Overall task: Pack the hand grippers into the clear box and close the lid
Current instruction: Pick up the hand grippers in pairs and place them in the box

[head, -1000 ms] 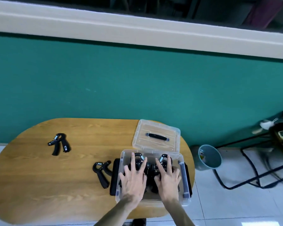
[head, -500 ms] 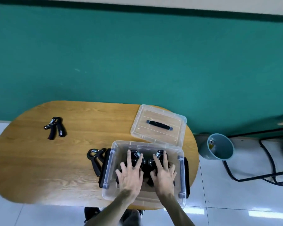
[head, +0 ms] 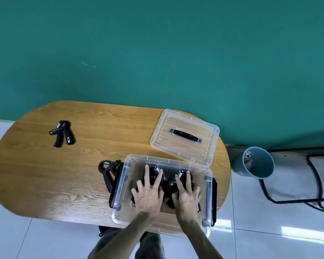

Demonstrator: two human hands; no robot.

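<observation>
The clear box (head: 120, 186) stands at the near right edge of the wooden table (head: 64, 174). Both my hands are inside it, fingers spread flat on black hand grippers (head: 169, 183) lying in the box. My left hand (head: 148, 193) presses on the left ones, my right hand (head: 186, 195) on the right ones. A black hand gripper (head: 107, 171) lies on the table just left of the box. Another hand gripper (head: 63, 133) lies far left. The clear lid (head: 184, 135) with its dark handle rests flat behind the box.
A green wall runs behind the table. A grey-blue bin (head: 256, 162) stands on the tiled floor to the right, beside a black metal frame (head: 297, 199). Dark latches (head: 115, 182) hang on the box's sides. My legs show below the table edge.
The camera has tilted down and nearer, so everything sits higher in view. My hands stay flat on the grippers in the box, hardly moved.
</observation>
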